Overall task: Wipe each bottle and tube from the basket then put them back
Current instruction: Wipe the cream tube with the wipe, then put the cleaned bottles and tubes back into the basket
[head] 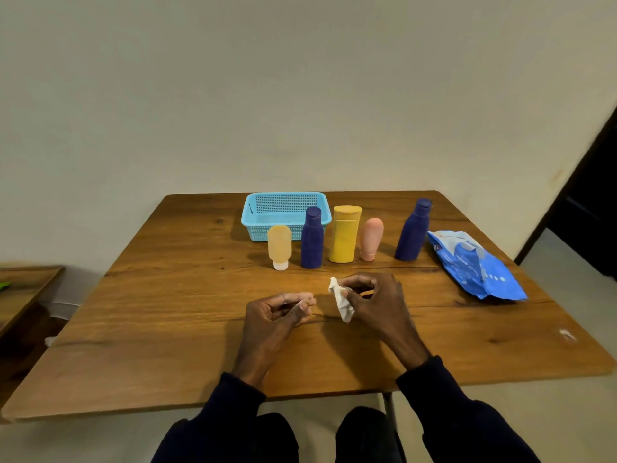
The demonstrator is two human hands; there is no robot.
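Right hand pinches wipe; left hand loosely curled, empty. Orange tube stands cap-down just in front of basket, beside blue bottle: a careless reach could topple both.

A plain home room: wooden table, bare cream wall, dark doorway.

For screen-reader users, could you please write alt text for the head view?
A person's right hand pinches a white wipe over a wooden table, left hand empty beside it. Beyond stand five bottles and tubes, a blue basket behind, a wipes pack at right.
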